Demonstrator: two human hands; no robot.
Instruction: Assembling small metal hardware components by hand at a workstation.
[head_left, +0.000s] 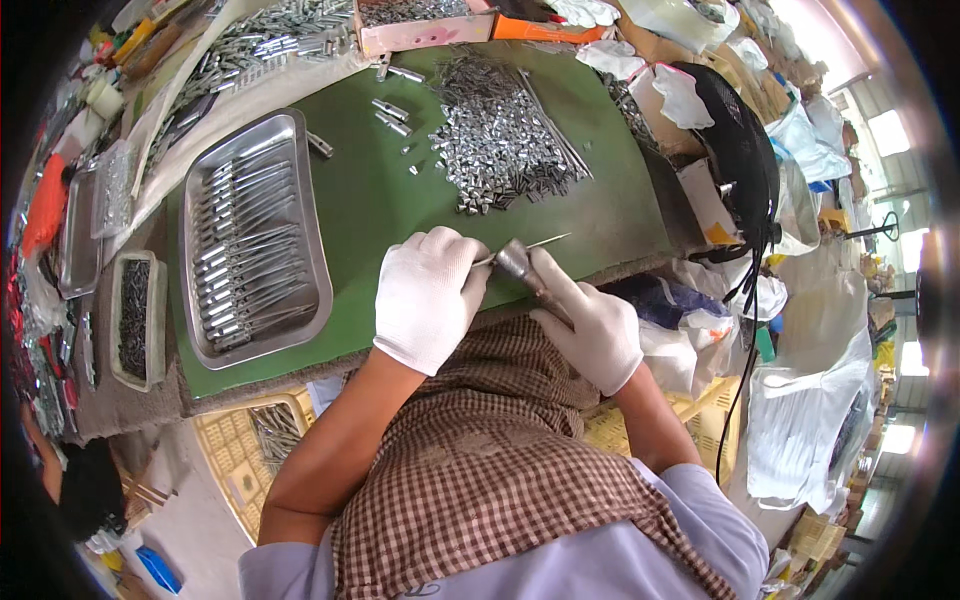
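Note:
Near the front edge of the green work surface (385, 205), my left hand (425, 300), in a white glove, is closed in a pinch on a thin metal rod (549, 240). The rod's pointed end sticks out to the right, past the hammer. My right hand (597, 333), also gloved, is closed round the handle of a small hammer (514, 260). Its metal head is right beside my left fingertips and hides the middle of the rod; whether they touch I cannot tell. Beyond my hands lies a pile of small shiny metal caps (490, 145).
To the left, a steel tray (322, 300) holds rows of pointed metal tools. A narrow box of dark pins (153, 350) stands beside it. Thin dark rods (470, 78) lie behind the caps. A black bag (730, 130) and a hanging cable (742, 390) are on the right.

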